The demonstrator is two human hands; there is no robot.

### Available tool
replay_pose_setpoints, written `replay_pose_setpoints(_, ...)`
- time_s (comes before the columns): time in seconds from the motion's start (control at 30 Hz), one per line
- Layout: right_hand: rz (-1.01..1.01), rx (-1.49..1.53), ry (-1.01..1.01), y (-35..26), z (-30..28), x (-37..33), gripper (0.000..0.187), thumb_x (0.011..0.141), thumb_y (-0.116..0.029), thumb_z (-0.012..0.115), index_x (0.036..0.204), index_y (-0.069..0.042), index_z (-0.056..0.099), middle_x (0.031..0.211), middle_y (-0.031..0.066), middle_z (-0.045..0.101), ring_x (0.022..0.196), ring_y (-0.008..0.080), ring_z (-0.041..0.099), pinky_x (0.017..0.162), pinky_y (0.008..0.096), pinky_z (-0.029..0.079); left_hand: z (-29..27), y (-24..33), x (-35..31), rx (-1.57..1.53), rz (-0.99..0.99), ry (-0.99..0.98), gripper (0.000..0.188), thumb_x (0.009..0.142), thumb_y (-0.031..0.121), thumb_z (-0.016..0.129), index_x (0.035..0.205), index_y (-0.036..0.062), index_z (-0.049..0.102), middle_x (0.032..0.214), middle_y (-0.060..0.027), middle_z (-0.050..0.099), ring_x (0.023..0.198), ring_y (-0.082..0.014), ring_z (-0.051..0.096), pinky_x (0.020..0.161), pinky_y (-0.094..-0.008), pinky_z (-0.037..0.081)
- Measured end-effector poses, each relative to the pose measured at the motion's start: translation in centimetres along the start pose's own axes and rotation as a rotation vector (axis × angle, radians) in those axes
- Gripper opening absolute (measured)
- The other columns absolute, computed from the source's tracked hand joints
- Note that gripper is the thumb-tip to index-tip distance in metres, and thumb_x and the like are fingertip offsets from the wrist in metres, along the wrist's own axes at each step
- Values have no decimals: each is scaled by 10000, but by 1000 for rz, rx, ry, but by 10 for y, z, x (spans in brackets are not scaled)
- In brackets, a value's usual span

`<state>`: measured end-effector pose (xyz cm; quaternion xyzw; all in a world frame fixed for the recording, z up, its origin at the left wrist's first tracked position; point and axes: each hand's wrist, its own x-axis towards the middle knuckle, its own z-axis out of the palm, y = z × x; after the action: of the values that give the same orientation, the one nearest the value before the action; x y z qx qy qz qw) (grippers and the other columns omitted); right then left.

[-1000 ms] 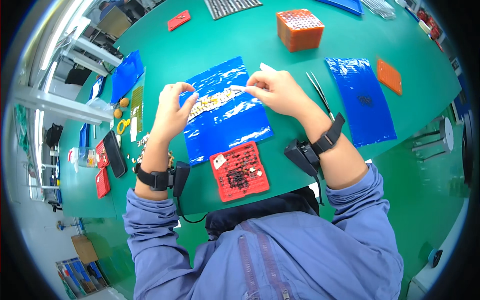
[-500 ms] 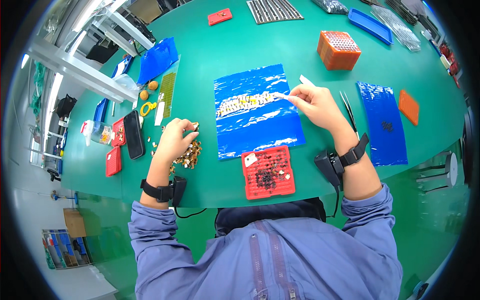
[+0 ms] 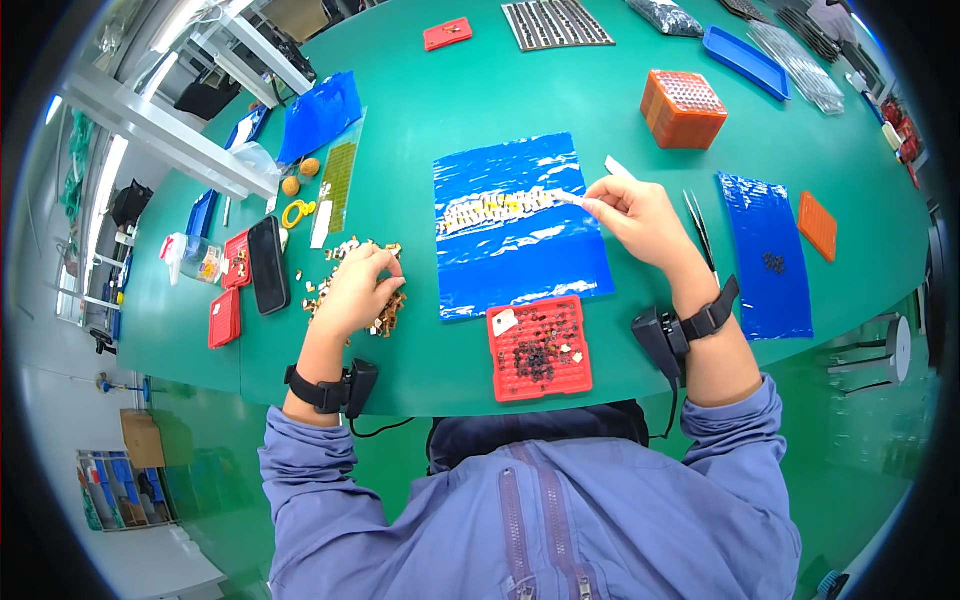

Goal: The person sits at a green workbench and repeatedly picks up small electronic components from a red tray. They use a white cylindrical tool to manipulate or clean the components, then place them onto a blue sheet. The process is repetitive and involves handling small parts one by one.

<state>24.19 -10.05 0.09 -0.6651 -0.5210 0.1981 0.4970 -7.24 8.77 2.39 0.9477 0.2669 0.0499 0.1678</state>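
A blue film sheet lies in front of me, bearing a slanting band of small white and yellow pieces. At the band's right end my right hand pinches a slim whitish piece between thumb and fingertips. My left hand rests on a pile of small gold-brown and white pieces, its fingers curled and the thumb close to them; whatever they hold is hidden. Close to me is a red tray with dark small parts and a few white bits.
Tweezers lie right of my right hand, beside another blue sheet with dark bits. An orange block stack stands farther back. At left are a phone, red trays, yellow scissors and a clear jar.
My left hand has shifted slightly down and right over the pile, its fingers curling more. My right hand stays at the band's right end with its piece. The whole view has shifted slightly.
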Motion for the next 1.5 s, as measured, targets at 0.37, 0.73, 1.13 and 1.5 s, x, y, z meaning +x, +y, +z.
replay_pose_setpoints(0.37,-54,106,-115,-29,8,-11,120,831,-137,643,837,-17,637,591,34,531,523,74,443,470,252,358,-9,28,-3,-248,-115,113,60,869,36,542,911,2,517,739,-97,552,657,-183,546,608,-288,434)
replay_pose_setpoints(0.73,5,373,-459,-55,0,-20,190,841,-173,670,930,-5,666,738,8,619,685,47,531,624,210,446,1,109,4,-1293,140,-161,81,853,-23,594,932,-32,612,882,-72,613,830,-120,600,738,-242,484)
replay_pose_setpoints(1.13,12,248,-497,-53,6,-20,186,871,-191,625,921,-21,679,654,52,607,543,84,497,498,240,389,51,99,19,-1862,36,-200,85,911,65,544,967,3,524,808,-93,619,706,-134,621,638,-247,506)
replay_pose_setpoints(1.5,-113,283,-513,-48,5,-21,143,837,-165,659,897,-37,683,670,65,616,544,107,508,498,253,390,51,99,17,-1878,32,-404,78,896,70,572,916,39,503,846,-81,609,766,-148,634,669,-262,534)
